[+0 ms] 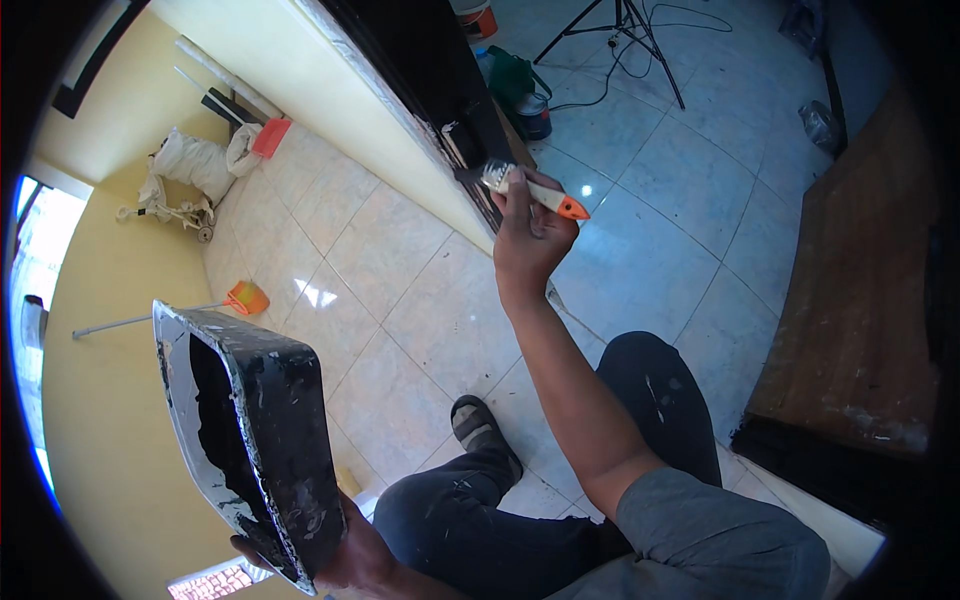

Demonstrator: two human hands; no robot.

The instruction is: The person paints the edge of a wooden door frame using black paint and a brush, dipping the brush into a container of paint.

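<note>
My right hand [535,235] grips a paintbrush [545,198] with a white handle and an orange end. Its dark, paint-covered bristles touch or nearly touch the lower part of a black door frame [425,75] at the wall's edge. Low on the left, my left hand [355,550] is wrapped round the base of a paint-smeared container [285,440], tilted with its opening to the left. Black paint [222,425] coats part of its whitish inside. Some fingers of the left hand are hidden behind the container.
Beyond the frame stand a black tripod [625,45], a trailing cable [600,100] and a paint can [533,117]. A brown wooden panel [860,270] is at right. White sacks [190,165], a red dustpan [270,138] and an orange broom head [248,297] lie along the yellow wall.
</note>
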